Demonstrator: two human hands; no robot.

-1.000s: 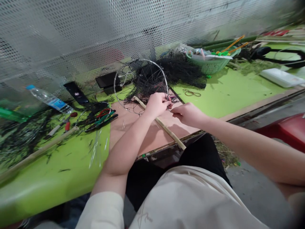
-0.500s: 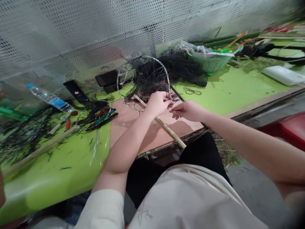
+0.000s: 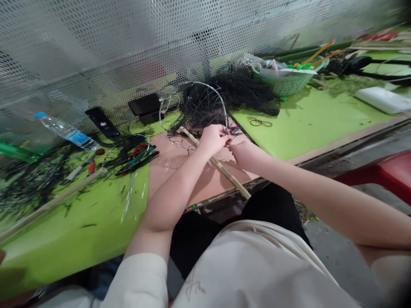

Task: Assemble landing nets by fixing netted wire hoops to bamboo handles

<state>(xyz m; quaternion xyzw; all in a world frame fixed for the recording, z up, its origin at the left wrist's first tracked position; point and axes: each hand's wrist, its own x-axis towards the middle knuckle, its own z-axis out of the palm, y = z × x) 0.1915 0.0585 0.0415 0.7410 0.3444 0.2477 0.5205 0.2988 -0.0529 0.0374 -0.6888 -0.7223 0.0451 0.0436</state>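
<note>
A thin, silvery, round hoop (image 3: pixel 221 100), its band flecked with darker marks, stands tilted up at the far part of the pink board (image 3: pixel 210 182), lower curve over the board, upper arc rising beyond its far edge.

The left hand (image 3: pixel 214 139) pinches the right side of a silvery hoop (image 3: pixel 221 99), and the right hand (image 3: pixel 244 155) sits just beside it, its fingertips partly hidden. A pale stick (image 3: pixel 227 174) slants across the pinkish board (image 3: pixel 170 169) beneath the left forearm (image 3: pixel 181 184), reaching past the near edge. Black strands (image 3: pixel 248 93) heap on the far side, left of a green basket (image 3: pixel 284 85); at left, green-handled pliers (image 3: pixel 141 160) lie near a water bottle (image 3: pixel 68 131)
</note>
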